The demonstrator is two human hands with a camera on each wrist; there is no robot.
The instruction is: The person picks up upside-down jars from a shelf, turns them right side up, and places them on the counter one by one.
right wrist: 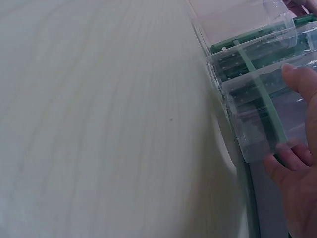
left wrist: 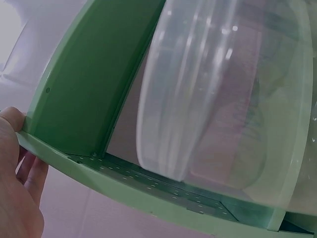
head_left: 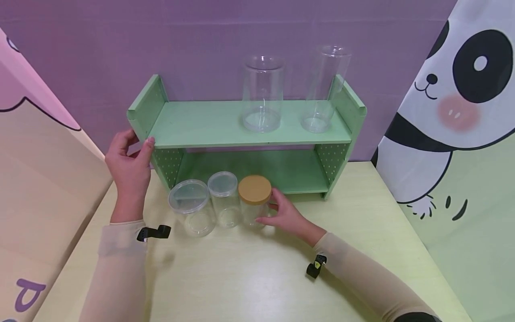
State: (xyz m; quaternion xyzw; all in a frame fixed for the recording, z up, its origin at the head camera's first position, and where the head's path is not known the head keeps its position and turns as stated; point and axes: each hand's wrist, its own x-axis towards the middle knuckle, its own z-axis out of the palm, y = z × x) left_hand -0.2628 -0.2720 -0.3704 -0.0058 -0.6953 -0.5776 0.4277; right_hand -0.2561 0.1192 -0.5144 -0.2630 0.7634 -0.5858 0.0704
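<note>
My left hand (head_left: 130, 165) grips the left side panel of a green two-tier shelf (head_left: 209, 123), thumb at its front edge. In the left wrist view, fingers (left wrist: 35, 178) show behind that panel. On the table before the shelf stands a clear jar with a tan lid (head_left: 255, 190); my right hand (head_left: 289, 214) holds it from the right between thumb and fingers. A narrower clear jar with a clear lid (head_left: 223, 190) stands beside it. Farther left is a wider clear-lidded jar (head_left: 191, 201), nearest to my left hand.
Two tall clear cylinders stand on the top tier: a wider one (head_left: 263, 94) right of the middle and a slimmer one (head_left: 323, 89) by the right panel. A purple backdrop (head_left: 201, 49) hangs behind. A panda-print panel (head_left: 454, 143) borders the pale table (head_left: 225, 281) at right.
</note>
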